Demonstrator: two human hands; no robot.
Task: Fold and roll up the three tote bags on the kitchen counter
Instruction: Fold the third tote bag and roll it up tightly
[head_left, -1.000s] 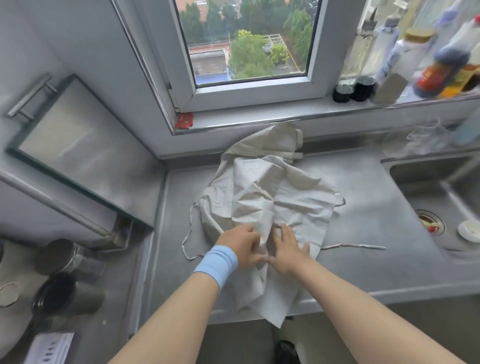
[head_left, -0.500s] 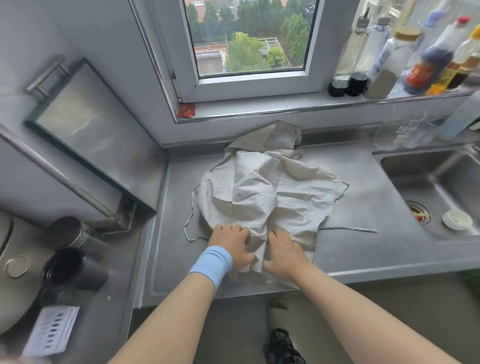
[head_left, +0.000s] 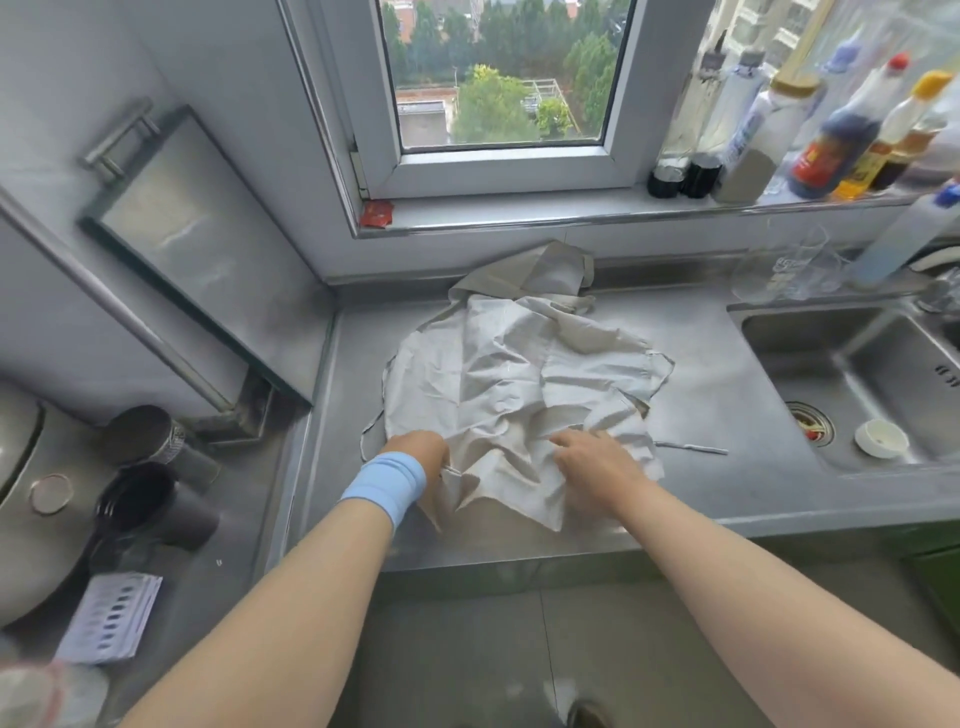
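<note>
A crumpled heap of pale beige tote bags (head_left: 519, 384) lies on the steel kitchen counter (head_left: 717, 384) below the window; single bags cannot be told apart. A darker beige bag (head_left: 540, 267) leans on the back wall behind the heap. My left hand (head_left: 421, 449), with a blue wristband, is closed on the near left edge of the top bag. My right hand (head_left: 597, 460) rests palm down on the near right part of the cloth, fingers spread. A thin strap (head_left: 691, 448) trails out to the right.
A steel sink (head_left: 852, 364) with a white cap (head_left: 881, 437) lies to the right. Bottles (head_left: 831, 150) line the windowsill and a glass jug (head_left: 784, 267) stands by the tap. Left: a hob with dark metal cups (head_left: 150, 506), a lid, a paper card (head_left: 111, 618).
My hands have moved apart along the near edge of the cloth. The corner that hung over the counter edge a second ago now lies on the counter.
</note>
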